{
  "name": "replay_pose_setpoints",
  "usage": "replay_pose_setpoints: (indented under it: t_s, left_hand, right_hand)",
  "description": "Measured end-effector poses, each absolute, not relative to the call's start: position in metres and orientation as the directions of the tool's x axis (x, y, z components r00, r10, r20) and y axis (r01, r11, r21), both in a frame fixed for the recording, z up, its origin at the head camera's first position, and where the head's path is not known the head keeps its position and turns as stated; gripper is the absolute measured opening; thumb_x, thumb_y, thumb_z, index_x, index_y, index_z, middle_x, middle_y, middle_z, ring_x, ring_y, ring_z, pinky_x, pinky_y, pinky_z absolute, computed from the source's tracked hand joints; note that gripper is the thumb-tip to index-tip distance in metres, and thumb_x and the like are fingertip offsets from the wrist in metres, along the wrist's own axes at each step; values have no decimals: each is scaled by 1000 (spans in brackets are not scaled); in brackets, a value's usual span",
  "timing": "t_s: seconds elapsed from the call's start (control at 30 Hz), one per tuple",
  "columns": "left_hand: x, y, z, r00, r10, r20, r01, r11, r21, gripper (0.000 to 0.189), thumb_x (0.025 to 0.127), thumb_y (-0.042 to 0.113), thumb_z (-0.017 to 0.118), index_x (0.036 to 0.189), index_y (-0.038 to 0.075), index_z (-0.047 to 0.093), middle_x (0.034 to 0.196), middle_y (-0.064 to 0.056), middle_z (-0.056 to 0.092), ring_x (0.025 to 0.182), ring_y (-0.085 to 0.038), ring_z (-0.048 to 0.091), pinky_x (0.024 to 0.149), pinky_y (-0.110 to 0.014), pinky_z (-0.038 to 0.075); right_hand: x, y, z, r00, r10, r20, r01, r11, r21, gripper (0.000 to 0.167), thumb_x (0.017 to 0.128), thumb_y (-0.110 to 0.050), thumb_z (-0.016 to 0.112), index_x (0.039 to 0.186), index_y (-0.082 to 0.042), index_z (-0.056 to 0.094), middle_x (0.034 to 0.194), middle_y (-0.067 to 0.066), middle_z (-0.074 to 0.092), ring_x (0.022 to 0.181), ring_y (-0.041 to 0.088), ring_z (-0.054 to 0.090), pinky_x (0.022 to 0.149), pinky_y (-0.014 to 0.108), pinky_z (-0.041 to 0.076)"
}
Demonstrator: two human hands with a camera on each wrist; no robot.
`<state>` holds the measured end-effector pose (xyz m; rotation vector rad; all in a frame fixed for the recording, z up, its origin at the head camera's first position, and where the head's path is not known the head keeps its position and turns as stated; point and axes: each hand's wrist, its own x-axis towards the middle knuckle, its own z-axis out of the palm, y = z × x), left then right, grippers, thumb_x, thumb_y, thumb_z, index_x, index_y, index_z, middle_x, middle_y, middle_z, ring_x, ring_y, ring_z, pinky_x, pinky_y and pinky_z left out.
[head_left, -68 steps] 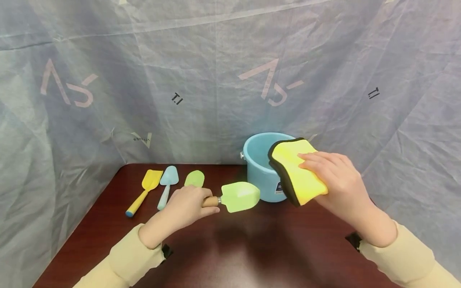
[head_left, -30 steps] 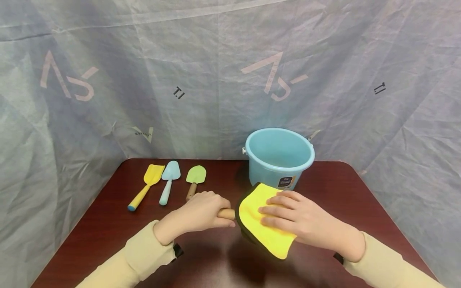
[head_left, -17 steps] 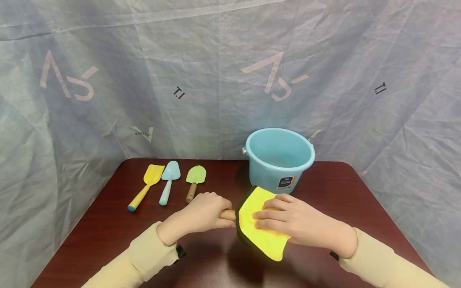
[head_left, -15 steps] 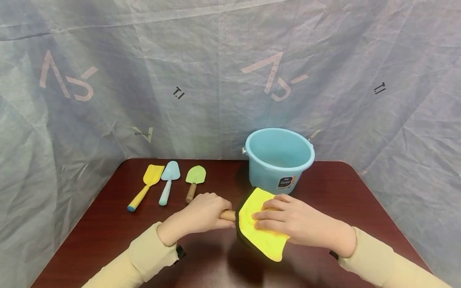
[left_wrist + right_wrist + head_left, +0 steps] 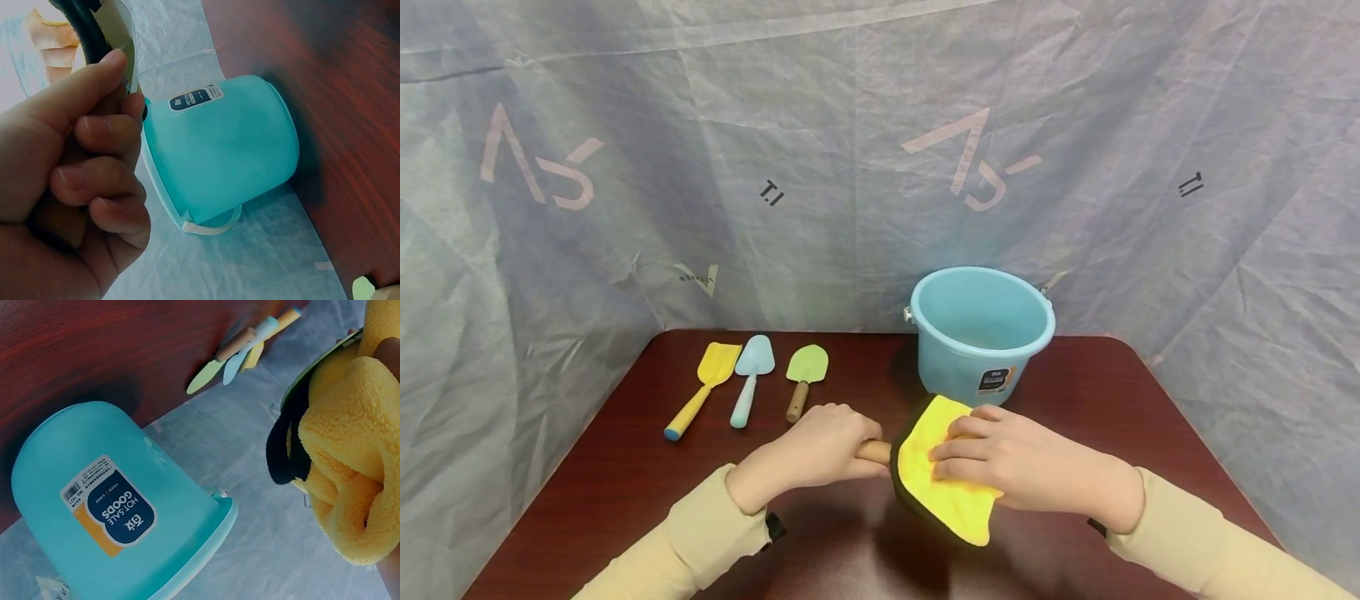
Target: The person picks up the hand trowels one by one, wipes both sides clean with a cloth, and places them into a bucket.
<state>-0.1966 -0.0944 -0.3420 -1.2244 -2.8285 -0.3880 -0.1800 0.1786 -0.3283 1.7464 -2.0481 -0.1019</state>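
My left hand [image 5: 816, 448] grips the wooden handle [image 5: 874, 452] of a hand trowel above the middle of the table. In the left wrist view its fingers [image 5: 103, 178] curl round that handle. A yellow cloth [image 5: 951, 496] with a black border covers the trowel's blade in the head view. Fingers of my right hand [image 5: 1037, 462] hold the cloth around the blade from the right. Folded and fluffy, the cloth [image 5: 350, 444] fills the right side of the right wrist view, with the blade's green edge [image 5: 315, 367] showing beside it.
A light blue bucket [image 5: 962, 371] stands upright behind my hands. At the left back lie a yellow shovel [image 5: 706, 388], a pale blue trowel [image 5: 750, 379] and a green trowel [image 5: 807, 367] with a wooden handle. Grey sheeting [image 5: 850, 167] hangs behind the dark red table [image 5: 625, 475].
My right hand has brought the cloth left and down from before the bucket onto the trowel's blade. My left hand has shifted slightly right and down. Over the last half second both barely move.
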Motion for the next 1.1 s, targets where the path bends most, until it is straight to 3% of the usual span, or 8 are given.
replay_pose_setpoints:
  t_s: [0.3,0.6,0.87,1.1]
  left_hand:
    - [-198,-100,-343,-694,704,150,719,674,167,25,75,49,72,71,26,63,59,17,50,52,-4,46,43,-24,33]
    - [-198,-109,-345,-708,688,159,706,691,156,24,74,48,73,74,25,64,59,18,50,54,-3,48,48,-25,34]
    - [-199,-118,-350,-698,697,164,716,682,150,23,76,47,72,73,26,63,58,21,47,54,2,46,62,-31,40]
    - [-200,-126,-347,-693,704,156,721,670,176,25,78,44,72,71,24,59,55,18,40,51,1,39,47,-22,33]
  right_hand:
    - [-180,182,-326,-90,-951,297,-916,196,350,53,64,-7,79,113,-19,63,111,-8,64,100,16,57,82,31,40]
    - [-180,192,-329,-102,-949,298,-914,208,350,56,59,-3,80,111,-19,63,110,-6,64,98,17,58,83,33,41]
    - [-177,200,-333,-140,-946,293,-906,242,347,56,60,-4,81,111,-20,63,110,-7,63,100,17,57,81,32,41]
    - [-178,208,-333,-102,-935,341,-902,231,364,57,60,1,74,113,-17,63,113,-5,63,100,19,58,82,35,42]
